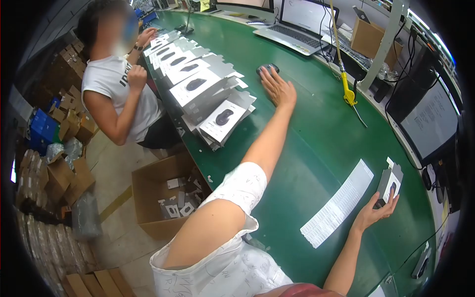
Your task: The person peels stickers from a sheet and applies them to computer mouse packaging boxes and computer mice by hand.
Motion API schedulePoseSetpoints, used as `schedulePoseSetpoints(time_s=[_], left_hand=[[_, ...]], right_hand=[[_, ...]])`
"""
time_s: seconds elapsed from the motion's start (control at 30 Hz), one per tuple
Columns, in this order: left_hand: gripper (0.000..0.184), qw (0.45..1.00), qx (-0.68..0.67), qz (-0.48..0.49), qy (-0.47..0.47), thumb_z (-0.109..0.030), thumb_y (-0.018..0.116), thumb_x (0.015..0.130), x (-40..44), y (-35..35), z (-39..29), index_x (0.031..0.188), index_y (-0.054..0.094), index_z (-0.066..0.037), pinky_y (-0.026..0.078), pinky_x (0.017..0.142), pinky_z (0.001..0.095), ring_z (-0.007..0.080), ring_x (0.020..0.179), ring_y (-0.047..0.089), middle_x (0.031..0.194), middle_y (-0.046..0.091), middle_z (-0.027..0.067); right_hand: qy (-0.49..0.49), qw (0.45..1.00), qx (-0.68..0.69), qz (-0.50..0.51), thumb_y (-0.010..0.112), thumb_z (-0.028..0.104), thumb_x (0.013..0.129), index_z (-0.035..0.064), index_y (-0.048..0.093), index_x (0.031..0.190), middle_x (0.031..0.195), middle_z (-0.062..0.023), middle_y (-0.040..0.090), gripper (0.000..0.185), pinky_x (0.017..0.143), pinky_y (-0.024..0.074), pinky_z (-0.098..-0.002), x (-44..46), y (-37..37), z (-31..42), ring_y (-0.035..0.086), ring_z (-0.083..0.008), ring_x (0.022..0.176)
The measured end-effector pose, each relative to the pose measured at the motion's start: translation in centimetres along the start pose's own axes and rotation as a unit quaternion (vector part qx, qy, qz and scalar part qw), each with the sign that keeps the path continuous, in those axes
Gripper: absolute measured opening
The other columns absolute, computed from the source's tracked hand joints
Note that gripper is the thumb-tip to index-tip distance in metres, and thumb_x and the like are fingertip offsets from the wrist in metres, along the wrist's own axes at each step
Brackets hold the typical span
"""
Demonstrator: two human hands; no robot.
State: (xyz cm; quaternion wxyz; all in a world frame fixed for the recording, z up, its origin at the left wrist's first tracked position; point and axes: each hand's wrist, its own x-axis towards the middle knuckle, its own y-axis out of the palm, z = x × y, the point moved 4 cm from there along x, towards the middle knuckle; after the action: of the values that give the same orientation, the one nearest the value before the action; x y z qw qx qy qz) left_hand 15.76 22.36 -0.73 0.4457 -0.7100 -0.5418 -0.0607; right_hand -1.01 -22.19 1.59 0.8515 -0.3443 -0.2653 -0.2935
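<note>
My left hand (281, 91) reaches across the green table, its fingers resting over the front of a black computer mouse (268, 67). Part of the mouse is hidden under the fingers. At the right, my right hand (372, 213) grips a small white and grey mouse box (391, 179), which has a dark picture on its front and a raised flap on top. Beside that hand lies a long strip of printed paper (339, 204). Left of my left arm, several similar boxes (225, 119) lean in a row, with open flaps showing.
A co-worker (121, 94) stands at the table's left side. Below the edge is a cardboard carton (148, 210) with small boxes inside. A laptop (297, 32), a yellow air gun (348, 91) on a hose and a monitor (430, 119) line the far side.
</note>
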Motion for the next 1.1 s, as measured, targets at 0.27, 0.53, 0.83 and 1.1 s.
schedulePoseSetpoints(time_s=[0.27, 0.53, 0.83, 1.1], left_hand=[[0.106, 0.992, 0.078, 0.0, -0.102, -0.045, 0.07, 0.081, 3.3, 1.5, 2.4, 0.154, 0.003, -0.008, 0.011, 0.115, 0.0622, 0.0442, 0.146, 0.0, 0.159, -0.002, 0.0218], [0.097, 0.992, 0.074, -0.051, -0.091, -0.047, 0.079, 0.072, 5.0, 2.1, 3.9, 0.142, 0.03, -0.001, 0.028, 0.11, 0.0512, 0.0348, 0.129, 0.037, 0.138, 0.038, 0.0178], [0.071, 0.984, -0.169, 0.028, -0.052, -0.027, 0.082, 0.068, 1.8, 0.7, -0.9, 0.123, 0.043, -0.004, 0.048, 0.088, 0.0453, 0.037, 0.106, 0.058, 0.116, 0.056, 0.0202], [0.069, 0.792, -0.479, 0.26, 0.275, -0.014, 0.081, 0.07, -19.1, -11.4, -16.7, 0.13, 0.049, 0.0, 0.047, 0.091, 0.0373, 0.0314, 0.105, 0.059, 0.113, 0.057, 0.0167]], right_hand=[[0.012, 1.0, 0.002, 0.007, 0.059, 0.016, 0.095, 0.0069, 0.046, 0.137, 0.149, -0.0155, 0.029, 0.045, 0.106, 0.031, -0.0416, 0.1, -0.1, 0.6, 0.026, -0.031, 0.137], [0.024, 0.999, 0.021, -0.001, 0.059, 0.01, 0.093, 0.0064, 0.049, 0.135, 0.146, -0.0139, 0.035, 0.043, 0.105, 0.0312, -0.0403, 0.2, -0.2, 0.4, 0.029, -0.0292, 0.135], [-0.053, 0.998, 0.018, -0.035, 0.06, 0.004, 0.089, 0.0037, 0.057, 0.124, 0.134, -0.0173, 0.046, 0.034, 0.101, 0.0341, -0.04, 0.1, -0.2, 2.0, 0.04, -0.0302, 0.125], [-0.087, 0.981, 0.143, 0.097, 0.06, 0.018, 0.092, 0.0043, 0.061, 0.12, 0.104, -0.0104, 0.067, 0.031, 0.093, 0.0392, -0.0371, -0.1, 1.1, 2.0, 0.059, -0.0254, 0.1]])
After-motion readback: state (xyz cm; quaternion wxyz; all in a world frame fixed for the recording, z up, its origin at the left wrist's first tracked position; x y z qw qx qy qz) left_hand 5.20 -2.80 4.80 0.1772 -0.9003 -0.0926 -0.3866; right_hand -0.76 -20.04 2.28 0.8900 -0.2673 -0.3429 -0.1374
